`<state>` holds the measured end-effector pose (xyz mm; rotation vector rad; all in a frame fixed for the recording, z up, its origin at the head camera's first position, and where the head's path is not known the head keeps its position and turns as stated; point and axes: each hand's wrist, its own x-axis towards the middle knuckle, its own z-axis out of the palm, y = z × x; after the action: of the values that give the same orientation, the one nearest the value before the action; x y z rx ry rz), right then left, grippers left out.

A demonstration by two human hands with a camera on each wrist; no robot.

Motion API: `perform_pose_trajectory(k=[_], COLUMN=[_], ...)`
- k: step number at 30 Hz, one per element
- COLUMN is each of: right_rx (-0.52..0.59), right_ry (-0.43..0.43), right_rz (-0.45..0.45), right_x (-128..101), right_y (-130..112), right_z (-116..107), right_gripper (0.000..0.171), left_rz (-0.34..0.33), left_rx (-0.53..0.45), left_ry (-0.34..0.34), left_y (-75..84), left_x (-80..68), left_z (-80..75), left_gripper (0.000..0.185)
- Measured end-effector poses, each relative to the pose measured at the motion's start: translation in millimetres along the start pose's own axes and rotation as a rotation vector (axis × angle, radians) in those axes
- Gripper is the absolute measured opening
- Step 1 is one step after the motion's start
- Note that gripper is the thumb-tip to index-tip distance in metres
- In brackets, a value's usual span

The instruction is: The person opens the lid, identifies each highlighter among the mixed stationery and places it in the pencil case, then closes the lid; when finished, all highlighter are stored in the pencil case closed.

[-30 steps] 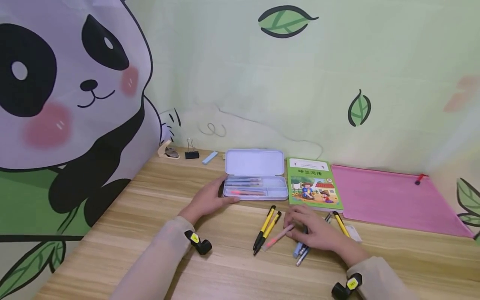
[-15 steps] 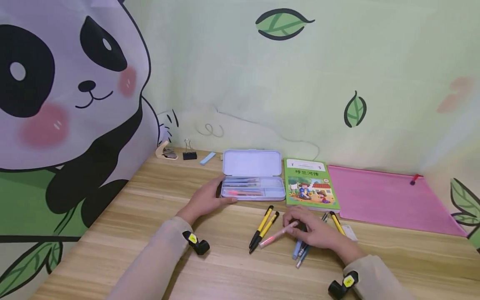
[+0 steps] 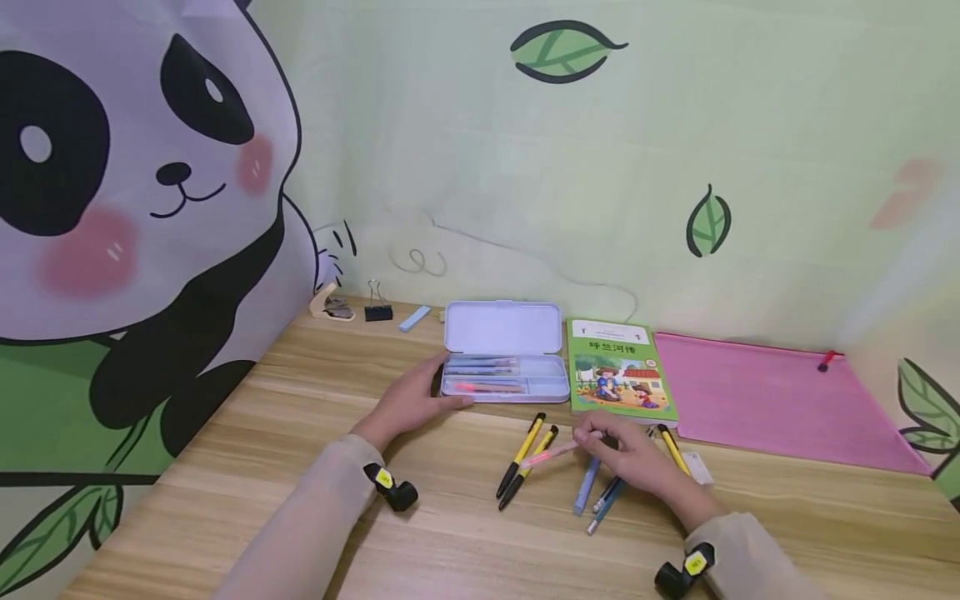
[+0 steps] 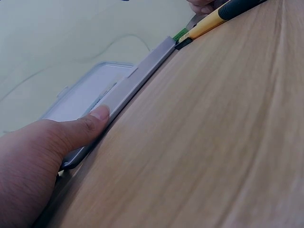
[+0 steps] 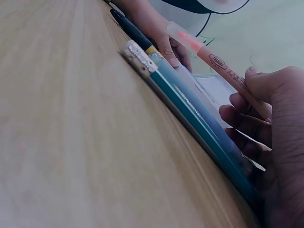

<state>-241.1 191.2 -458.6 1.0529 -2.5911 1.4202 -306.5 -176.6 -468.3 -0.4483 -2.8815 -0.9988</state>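
My right hand [image 3: 626, 454] pinches a pink highlighter [image 5: 221, 66] between thumb and fingers, its capped end pointing left above two yellow-and-black pens [image 3: 519, 458]. Below that hand, a blue pen [image 3: 587, 487] and pencils [image 3: 606, 505] lie on the table, partly hidden by it. At the left end of an open pencil case [image 3: 502, 327], my left hand [image 3: 408, 402] grips the case. Its thumb [image 4: 88, 130] lies along the front edge; the other fingers are mostly hidden. Several pens and a pink-orange highlighter [image 3: 487, 387] lie in the case's left compartments.
A green book [image 3: 622, 379] lies right of the case, beside a pink zip pouch [image 3: 757, 400]. Another yellow pen [image 3: 673, 450] and a small white piece [image 3: 699, 468] lie past my right hand. A binder clip [image 3: 378, 313] and a light-blue strip [image 3: 414, 318] sit near the wall.
My right hand has lifted the pink highlighter slightly and turned it flatter, over the yellow pens. The blue pen has separated from the pencils. My left hand stays on the case.
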Motion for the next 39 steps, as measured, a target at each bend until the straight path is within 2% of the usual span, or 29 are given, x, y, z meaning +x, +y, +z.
perform_pose_trajectory(k=[13, 23, 28, 32, 36, 39], right_rx=[0.024, 0.032, 0.038, 0.049, 0.085, 0.088], right_ry=[0.039, 0.089, 0.112, 0.198, 0.318, 0.363], right_rz=[0.033, 0.131, 0.123, 0.123, 0.136, 0.131], right_x=[-1.2, -1.4, -0.6, 0.2, 2.9, 7.3], right_y=[-1.0, -4.5, -4.5, -4.9, -5.1, -5.6], right_z=[-0.4, -1.5, -1.3, -1.6, -2.4, -1.7], right_gripper=[0.011, 0.009, 0.008, 0.008, 0.016, 0.021], left_rz=[0.01, 0.004, 0.004, 0.007, 0.004, 0.0], left_rx=[0.031, 0.019, 0.013, 0.011, 0.005, 0.001], left_ry=[-0.008, -0.014, -0.01, -0.007, -0.012, -0.019], left_y=[2.2, 3.3, 3.0, 2.6, 2.2, 1.9], left_x=[-2.4, -1.8, -2.0, -2.1, -1.1, -0.3], left_z=[-3.2, -4.0, -3.7, -3.3, -3.0, -3.4], left_gripper=[0.102, 0.102, 0.103, 0.104, 0.105, 0.105])
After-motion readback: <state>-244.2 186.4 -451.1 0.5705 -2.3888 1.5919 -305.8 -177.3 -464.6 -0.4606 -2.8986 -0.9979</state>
